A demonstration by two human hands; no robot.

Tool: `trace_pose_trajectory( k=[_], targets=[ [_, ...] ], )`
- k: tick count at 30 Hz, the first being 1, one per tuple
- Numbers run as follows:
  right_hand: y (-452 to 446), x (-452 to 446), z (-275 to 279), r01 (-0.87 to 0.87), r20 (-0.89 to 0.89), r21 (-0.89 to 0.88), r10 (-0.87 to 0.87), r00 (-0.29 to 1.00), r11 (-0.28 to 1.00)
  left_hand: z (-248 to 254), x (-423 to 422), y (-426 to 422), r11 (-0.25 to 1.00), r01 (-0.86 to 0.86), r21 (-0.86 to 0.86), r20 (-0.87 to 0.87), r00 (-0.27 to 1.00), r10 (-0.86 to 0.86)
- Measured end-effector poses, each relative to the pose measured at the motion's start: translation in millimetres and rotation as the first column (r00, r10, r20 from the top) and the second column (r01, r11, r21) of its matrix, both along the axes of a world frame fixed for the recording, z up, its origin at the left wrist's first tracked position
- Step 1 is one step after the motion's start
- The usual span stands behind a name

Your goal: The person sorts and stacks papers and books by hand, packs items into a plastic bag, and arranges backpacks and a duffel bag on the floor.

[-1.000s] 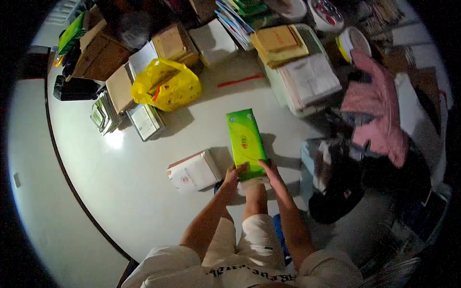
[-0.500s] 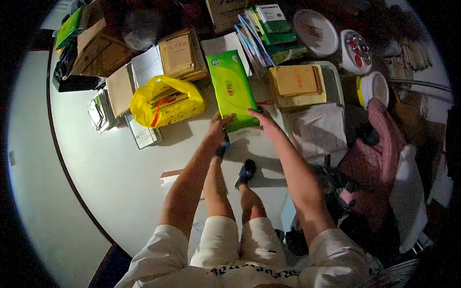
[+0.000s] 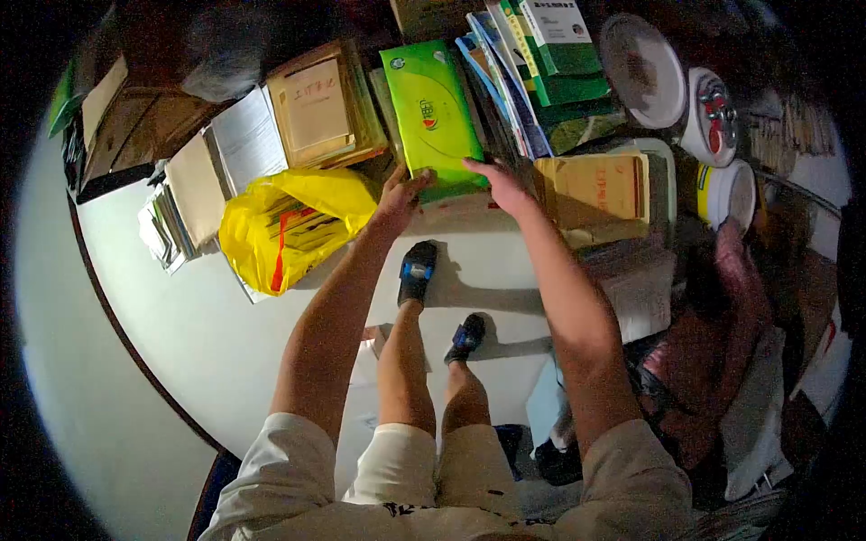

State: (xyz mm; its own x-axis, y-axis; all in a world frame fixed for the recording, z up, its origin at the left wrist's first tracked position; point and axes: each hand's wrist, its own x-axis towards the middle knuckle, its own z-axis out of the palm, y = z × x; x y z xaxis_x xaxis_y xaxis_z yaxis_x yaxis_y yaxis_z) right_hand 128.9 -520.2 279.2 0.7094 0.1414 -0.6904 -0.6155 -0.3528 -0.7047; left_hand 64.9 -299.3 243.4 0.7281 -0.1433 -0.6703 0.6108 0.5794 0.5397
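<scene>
A long, bright green pack (image 3: pixel 435 117), with an oval line and a small printed emblem on its face, is held at its near end between both hands. My left hand (image 3: pixel 402 197) grips its lower left corner, thumb on top and the other fingers partly hidden beneath. At the lower right edge, my right hand (image 3: pixel 502 184) is closed on the pack, its thumb over the top. Just left of my left hand sits an open yellow plastic bag (image 3: pixel 338 194) with books or papers inside. A stack of tan envelopes (image 3: pixel 591 194) lies right of my right hand.
Brown notebooks (image 3: pixel 317 104) stand behind the bag. Green and white books (image 3: pixel 564 54) are piled at the back right, near a round white lid (image 3: pixel 642 70) and a white tub (image 3: pixel 729 194). My feet in dark sandals (image 3: pixel 417 270) are on the pale floor.
Both hands have carried the green pack farther forward, toward the row of books at the back. My feet show more fully now, and the view has shifted.
</scene>
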Motion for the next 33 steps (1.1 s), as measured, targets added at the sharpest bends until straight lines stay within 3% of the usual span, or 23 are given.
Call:
trace_pose_trajectory(
  k=[1, 3, 6, 7, 8, 9, 10, 12, 14, 17, 18, 20, 21, 22, 23, 24, 26, 27, 28, 30, 31, 33],
  targets=[
    [3, 8, 18, -0.036, -0.126, 0.059, 0.043, 0.991, 0.998, -2, 3, 4, 0.951, 0.124, 0.283, 0.203, 0.961, -0.186],
    [5, 4, 8, -0.053, -0.265, 0.126, 0.085, 0.961, 0.991, -18, -4, 11, 0.811, 0.186, 0.555, 0.320, 0.852, -0.415],
    [6, -2, -53, -0.031, -0.234, 0.014, 0.034, 0.972, 0.999, -65, -10, 14, 0.918, 0.240, 0.316, 0.334, 0.878, -0.344],
    [11, -7, -58, -0.019, -0.124, 0.031, 0.023, 0.992, 0.999, -69, -12, 14, 0.889, 0.222, 0.401, 0.407, 0.826, -0.390],
    [11, -22, -62, 0.001, -0.021, 0.042, 0.000, 1.000, 0.999, -63, -14, 10, 0.920, 0.272, 0.282, 0.219, 0.916, -0.337],
    [7, -29, -65, -0.054, 0.105, -0.056, 0.060, 0.993, 0.997, -54, -14, 5, 0.952, 0.261, 0.160, 0.006, 0.964, -0.265],
    [9, -59, -124, 0.070, 0.330, -0.130, -0.023, 0.944, 0.989, -53, -18, 2, 0.952, 0.267, 0.149, -0.115, 0.961, -0.252],
    [-2, -96, -100, 0.071, 0.445, -0.157, 0.007, 0.895, 0.985, -49, -43, 4, 0.907, 0.356, 0.226, -0.209, 0.927, -0.312],
    [-7, -138, -57, 0.219, 0.273, 0.059, -0.226, 0.935, 0.974, -37, -75, 5, 0.845, 0.470, 0.257, -0.327, 0.865, -0.381],
    [-8, -264, -110, 0.393, 0.117, 0.244, -0.429, 0.896, 0.886, -7, -121, -12, 0.760, 0.618, 0.201, -0.486, 0.736, -0.471],
    [-6, -302, -126, 0.476, 0.044, 0.273, -0.505, 0.862, 0.836, 7, -139, -21, 0.750, 0.643, 0.156, -0.495, 0.708, -0.504],
    [-36, -347, -62, 0.670, -0.216, 0.140, -0.638, 0.739, 0.729, 9, -178, -30, 0.758, 0.649, 0.064, -0.378, 0.719, -0.583],
    [-50, -371, -31, 0.756, -0.323, 0.056, -0.704, 0.632, 0.653, 15, -184, -48, 0.744, 0.668, 0.021, -0.422, 0.681, -0.599],
    [-64, -416, -43, 0.861, -0.385, 0.043, -0.787, 0.483, 0.507, 23, -194, -68, 0.726, 0.687, -0.025, -0.467, 0.634, -0.616],
    [-79, -474, -81, 0.882, -0.429, 0.454, -0.838, 0.339, 0.124, 39, -201, -88, 0.681, 0.732, 0.017, -0.447, 0.615, -0.649],
    [-95, -531, -116, 0.642, -0.613, 0.693, -0.737, 0.286, -0.327, 25, -215, -96, 0.638, 0.770, 0.007, -0.445, 0.574, -0.687],
    [-128, -619, -210, 0.958, -0.593, 0.267, -0.802, 0.075, -0.108, -24, -244, -113, 0.663, 0.699, -0.268, -0.113, 0.660, -0.742],
    [-137, -638, -204, 0.702, -0.548, 0.687, -0.769, 0.330, -0.189, 3, -246, -146, 0.645, 0.756, -0.117, -0.360, 0.573, -0.737],
    [-147, -621, -142, 0.826, -0.484, 0.545, -0.859, 0.169, -0.144, 18, -252, -165, 0.612, 0.782, -0.118, -0.356, 0.541, -0.762],
    [-166, -577, 2, 0.990, -0.270, 0.098, -0.960, -0.070, -0.100, 37, -268, -187, 0.506, 0.824, -0.254, -0.236, 0.455, -0.859],
    [-169, -600, 7, 0.973, -0.267, 0.158, -0.956, -0.123, -0.169, 14, -286, -193, 0.437, 0.838, -0.327, -0.197, 0.392, -0.899],
    [-174, -625, 13, 0.926, -0.324, 0.249, -0.925, -0.197, -0.285, 54, -311, -231, 0.374, 0.894, -0.245, -0.173, 0.339, -0.925]
  ],
)
